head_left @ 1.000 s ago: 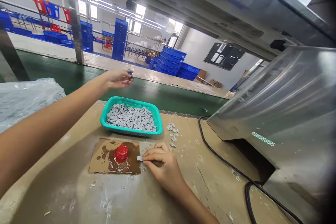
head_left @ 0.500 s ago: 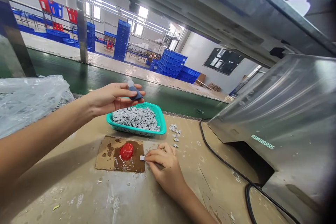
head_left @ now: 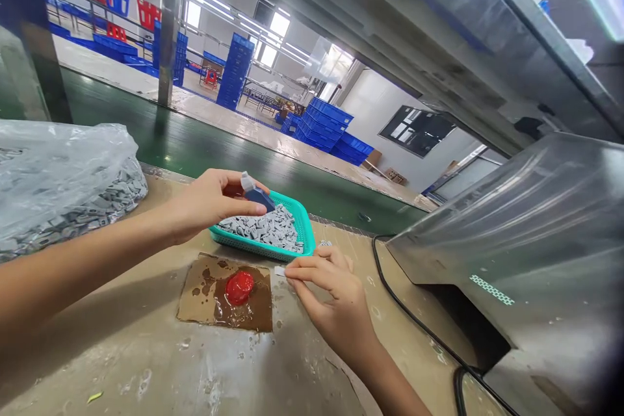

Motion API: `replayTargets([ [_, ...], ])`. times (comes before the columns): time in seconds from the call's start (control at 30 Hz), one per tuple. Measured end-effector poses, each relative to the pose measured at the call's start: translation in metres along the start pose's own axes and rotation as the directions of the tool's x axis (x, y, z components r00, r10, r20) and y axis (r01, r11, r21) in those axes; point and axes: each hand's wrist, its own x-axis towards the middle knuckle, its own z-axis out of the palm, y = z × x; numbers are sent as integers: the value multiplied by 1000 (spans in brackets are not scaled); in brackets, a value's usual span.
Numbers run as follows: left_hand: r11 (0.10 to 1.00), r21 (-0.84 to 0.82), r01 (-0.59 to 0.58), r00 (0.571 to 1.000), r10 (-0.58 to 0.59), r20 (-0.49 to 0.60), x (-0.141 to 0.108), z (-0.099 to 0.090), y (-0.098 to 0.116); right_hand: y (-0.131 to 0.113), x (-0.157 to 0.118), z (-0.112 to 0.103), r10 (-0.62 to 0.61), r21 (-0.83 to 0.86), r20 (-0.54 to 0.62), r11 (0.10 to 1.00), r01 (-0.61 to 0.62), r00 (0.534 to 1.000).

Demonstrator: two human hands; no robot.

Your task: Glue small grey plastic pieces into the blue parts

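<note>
My left hand [head_left: 207, 203] is closed around a dark blue-grey block with a whitish tip [head_left: 259, 196], held over the near left part of a green basket [head_left: 309, 234]. Many small light grey plastic pieces [head_left: 280, 227] fill that basket. My right hand [head_left: 336, 289] pinches a small flat light grey piece [head_left: 279, 271] between thumb and fingers, low over the table in front of the basket. Left of it lies a wet, stained cardboard sheet [head_left: 192, 305], bearing a red, glossy round object [head_left: 239, 286].
A clear plastic bag of grey pieces [head_left: 73, 182] sits at the left. Behind the table runs a green conveyor belt [head_left: 195, 140]. On the right stand a sheet-metal housing [head_left: 550, 227] and a black cable [head_left: 404, 292]. A metal shelf [head_left: 390, 32] hangs overhead.
My left hand has tilted the blue-grey block and brought it lower over the basket. The right hand, with its light grey piece, has moved away from the cardboard, right and toward the basket.
</note>
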Motion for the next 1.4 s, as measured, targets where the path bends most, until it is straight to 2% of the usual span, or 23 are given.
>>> replayTargets([
  [0.2,994,103,-29,996,37,-80,-2,12,-6,0,-7,8,-66,39,60,997,64,996],
  [0.27,989,146,-6,999,13,-53,-2,13,-10,-2,-2,0,-95,57,12,994,95,995],
  [0.37,979,202,20,999,-29,46,-1,14,-19,-3,14,-16,-132,82,-100,987,140,986],
  [0.47,982,184,-33,991,8,131,-2,15,-25,-1,31,-23,-31,170,-209,983,68,977],
  [0.57,983,163,-80,982,50,179,-5,16,-26,-2,40,-17,59,262,-168,965,-13,984],
  [0.73,969,217,-119,973,71,217,-6,16,-24,-5,41,-7,105,263,-113,962,-72,988],
  [0.9,964,242,-114,976,63,209,-7,18,-21,-4,42,-8,34,204,-57,979,-22,998],
  [1.07,955,252,-159,974,110,197,-8,19,-18,-5,43,-8,-36,113,-10,993,37,999],
  [1.13,981,164,-104,983,75,170,-8,20,-17,-6,41,-9,-37,91,1,995,37,999],
  [1.23,988,-139,65,991,-47,128,-7,22,-17,-7,38,-7,0,135,3,991,-1,1000],
  [1.33,891,-432,139,986,-86,141,-5,24,-20,-8,37,-1,28,151,-22,988,-24,999],
  [1.4,832,-532,157,987,-109,121,-3,24,-22,-9,37,5,24,133,-37,991,-19,999],
])
